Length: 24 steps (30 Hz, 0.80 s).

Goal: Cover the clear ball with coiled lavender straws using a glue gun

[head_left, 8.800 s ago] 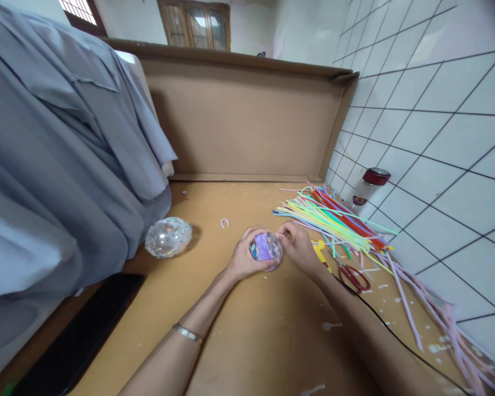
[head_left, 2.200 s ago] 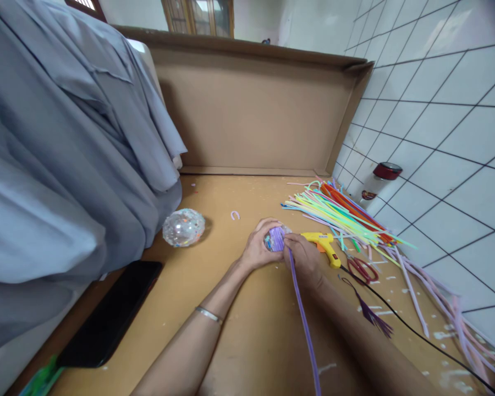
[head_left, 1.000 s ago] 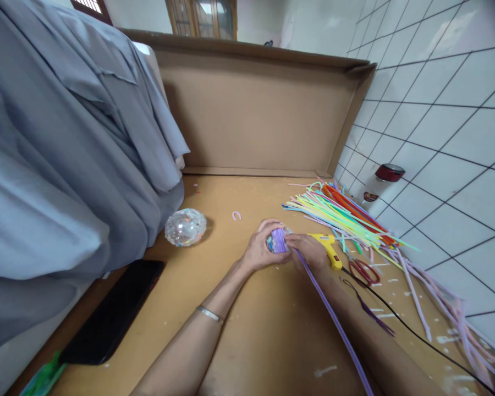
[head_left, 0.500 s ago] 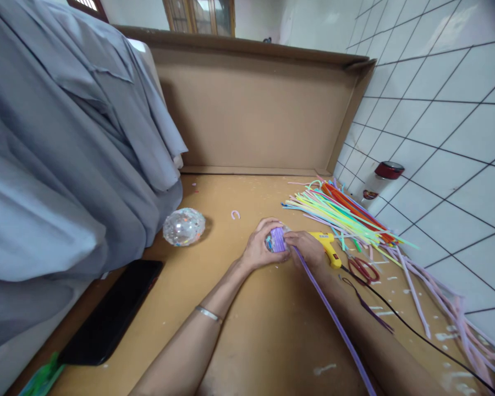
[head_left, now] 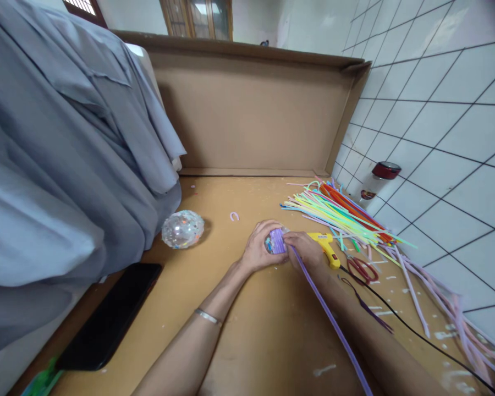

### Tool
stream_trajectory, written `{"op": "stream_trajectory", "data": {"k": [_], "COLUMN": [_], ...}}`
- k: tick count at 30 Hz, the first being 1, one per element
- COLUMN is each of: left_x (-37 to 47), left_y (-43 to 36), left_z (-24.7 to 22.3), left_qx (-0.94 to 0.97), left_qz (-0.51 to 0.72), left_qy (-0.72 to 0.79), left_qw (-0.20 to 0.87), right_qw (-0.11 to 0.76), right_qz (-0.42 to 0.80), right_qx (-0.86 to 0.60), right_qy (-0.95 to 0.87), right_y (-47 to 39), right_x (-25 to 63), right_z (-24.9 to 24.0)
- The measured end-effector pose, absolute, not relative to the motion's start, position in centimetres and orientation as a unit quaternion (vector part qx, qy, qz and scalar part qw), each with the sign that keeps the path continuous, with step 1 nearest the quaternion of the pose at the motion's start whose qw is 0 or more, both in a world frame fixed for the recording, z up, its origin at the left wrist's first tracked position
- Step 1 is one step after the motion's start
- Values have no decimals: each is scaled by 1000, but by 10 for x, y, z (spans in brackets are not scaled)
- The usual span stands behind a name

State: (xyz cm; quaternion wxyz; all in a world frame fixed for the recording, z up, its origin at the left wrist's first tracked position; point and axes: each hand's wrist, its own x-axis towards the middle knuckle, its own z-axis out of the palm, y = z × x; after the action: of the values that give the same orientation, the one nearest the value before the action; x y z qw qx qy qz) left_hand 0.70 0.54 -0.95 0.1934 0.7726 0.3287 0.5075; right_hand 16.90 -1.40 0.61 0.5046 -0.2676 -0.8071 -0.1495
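My left hand (head_left: 260,246) is wrapped round a small rounded piece (head_left: 277,242) with purple rows across its face and a clear, speckled edge. My right hand (head_left: 304,251) pinches a long purple pipe cleaner (head_left: 328,313) against the right side of that piece. The pipe cleaner's free length trails down toward the bottom edge of the view. Just beyond my right hand lies a yellow glue gun (head_left: 326,248), partly hidden by that hand. My fingers cover much of the held piece.
A clear speckled bowl-like piece (head_left: 183,229) and a black phone (head_left: 111,316) lie to the left, near grey cloth (head_left: 66,165). Colourful pipe cleaners (head_left: 342,214), red-handled scissors (head_left: 362,269) and a black cord (head_left: 412,330) are on the right. Cardboard (head_left: 251,110) stands behind.
The view has shifted very slightly. Both hands keep their hold on the piece and the purple pipe cleaner, with hardly any movement.
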Motion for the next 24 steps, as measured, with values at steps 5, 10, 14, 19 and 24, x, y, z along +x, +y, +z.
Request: {"op": "stream_trajectory", "data": {"k": [5,10,14,19,24], "left_x": [7,7,7,7,6], "left_y": [5,4,4,6,7], "left_z": [-8,-7,-7,-8,-10], "left_qx": [773,772,774,780,778], "left_qz": [503,502,503,502,505], "left_qy": [338,341,336,322,315], "left_qw": [189,189,190,191,200], "right_qw": [526,519,515,521,515], "right_qz": [-152,-159,-152,-144,-148], "right_qx": [-262,-261,-279,-273,-275], "right_qy": [-795,-798,-796,-796,-798], "right_y": [-16,-15,-14,-14,-16], "right_x": [166,166,166,166,166], "right_z": [5,5,3,3,7]}}
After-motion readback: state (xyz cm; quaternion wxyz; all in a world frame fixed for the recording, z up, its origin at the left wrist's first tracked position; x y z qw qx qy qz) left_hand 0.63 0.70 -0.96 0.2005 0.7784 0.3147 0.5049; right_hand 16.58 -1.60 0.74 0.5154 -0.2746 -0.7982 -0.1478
